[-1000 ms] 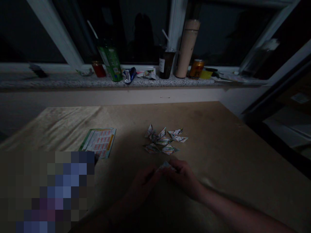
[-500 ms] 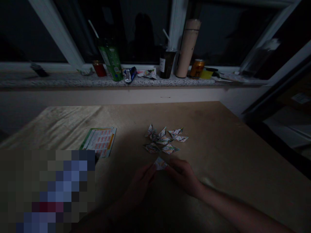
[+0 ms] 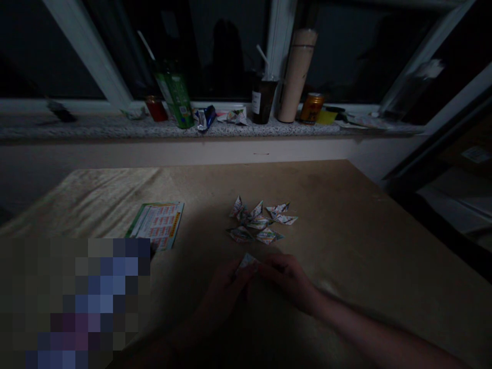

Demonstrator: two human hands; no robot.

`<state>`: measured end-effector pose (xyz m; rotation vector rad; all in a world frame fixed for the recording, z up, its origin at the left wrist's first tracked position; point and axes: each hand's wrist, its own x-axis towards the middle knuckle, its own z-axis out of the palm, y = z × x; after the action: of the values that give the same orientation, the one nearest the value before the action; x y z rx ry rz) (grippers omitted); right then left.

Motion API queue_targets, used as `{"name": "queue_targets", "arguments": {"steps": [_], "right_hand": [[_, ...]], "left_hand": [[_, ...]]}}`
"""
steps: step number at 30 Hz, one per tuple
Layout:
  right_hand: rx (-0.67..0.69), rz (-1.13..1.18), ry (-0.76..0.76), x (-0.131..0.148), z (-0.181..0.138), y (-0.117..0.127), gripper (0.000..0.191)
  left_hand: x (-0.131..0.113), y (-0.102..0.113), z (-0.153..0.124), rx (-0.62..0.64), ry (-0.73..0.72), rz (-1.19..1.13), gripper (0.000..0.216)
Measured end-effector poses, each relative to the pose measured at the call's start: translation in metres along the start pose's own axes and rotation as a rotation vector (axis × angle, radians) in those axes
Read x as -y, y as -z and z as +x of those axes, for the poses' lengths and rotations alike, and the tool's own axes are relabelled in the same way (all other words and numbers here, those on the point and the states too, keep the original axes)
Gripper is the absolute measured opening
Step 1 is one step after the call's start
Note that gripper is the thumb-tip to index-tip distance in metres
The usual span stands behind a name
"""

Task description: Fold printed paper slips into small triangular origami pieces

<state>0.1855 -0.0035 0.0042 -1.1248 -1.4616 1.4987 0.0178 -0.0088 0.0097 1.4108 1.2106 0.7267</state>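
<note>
A small folded piece of printed paper (image 3: 247, 261) is held low over the near middle of the table. My left hand (image 3: 226, 282) pinches it from the left, its thumb lying across the front. From the right, my right hand (image 3: 286, 274) has its fingers closed at the paper's right corner. Just beyond my hands lies a loose cluster of several pointed folded paper pieces (image 3: 257, 222), printed in the same way. Dim light hides the undersides of both hands.
A printed sheet (image 3: 163, 223) with red blocks lies at the left of the table (image 3: 326, 200). Behind, the speckled windowsill (image 3: 226, 132) carries a green bottle (image 3: 180, 102), a dark cup (image 3: 263, 105), a pink flask (image 3: 298, 77) and an orange can (image 3: 312, 108). A pixelated patch covers the lower left.
The folded paper has shifted slightly left and tilted between my hands. My left thumb now lies over its front. The cluster of folded pieces has not moved.
</note>
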Motion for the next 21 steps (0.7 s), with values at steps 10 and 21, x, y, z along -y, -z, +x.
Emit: {"name": "queue_targets", "arguments": {"steps": [10,21], "right_hand": [[0.079,-0.100,0.086,-0.0013,-0.0005,-0.0029,0.038],[-0.068,0.030,0.001,-0.0075,-0.0028,-0.0023,0.037]], "left_hand": [[0.0022,-0.0012,0.0001,0.020,0.003,-0.035,0.036],[0.0062,-0.0022,-0.0024,-0.026,0.082,-0.087,0.036]]}}
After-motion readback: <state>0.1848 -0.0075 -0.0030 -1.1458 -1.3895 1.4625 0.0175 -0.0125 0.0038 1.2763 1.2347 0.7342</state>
